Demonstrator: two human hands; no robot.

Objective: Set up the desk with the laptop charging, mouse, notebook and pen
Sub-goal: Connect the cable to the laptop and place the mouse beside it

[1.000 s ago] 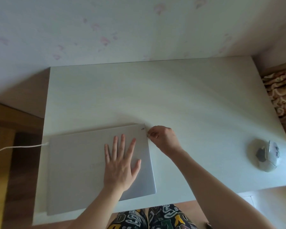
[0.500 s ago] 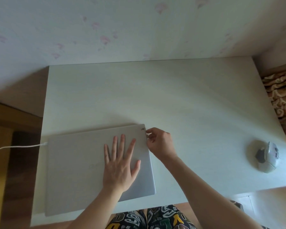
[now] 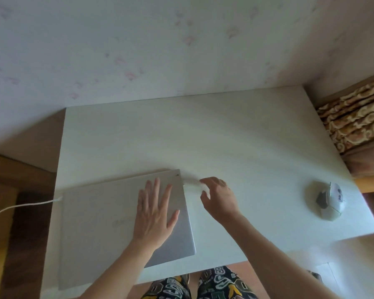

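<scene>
Against a pale wall [image 3: 160, 50] with faint pink marks, a white desk [image 3: 235, 137]. From the left edge, a white cable [image 3: 24, 205] running to a closed silver laptop [image 3: 99, 212] on the near left of the desk. Left hand [image 3: 154, 214] flat and spread open on the lid, gripping nothing. Just beside the laptop's right edge, right hand [image 3: 219, 196], fingers curled; hold blurred, cannot tell. Far right, well apart, a white mouse [image 3: 330, 200]; beyond, patterned brown fabric [image 3: 354, 126].

bare forearms [image 3: 125, 262], letter-print trousers [image 3: 216, 283]
</scene>
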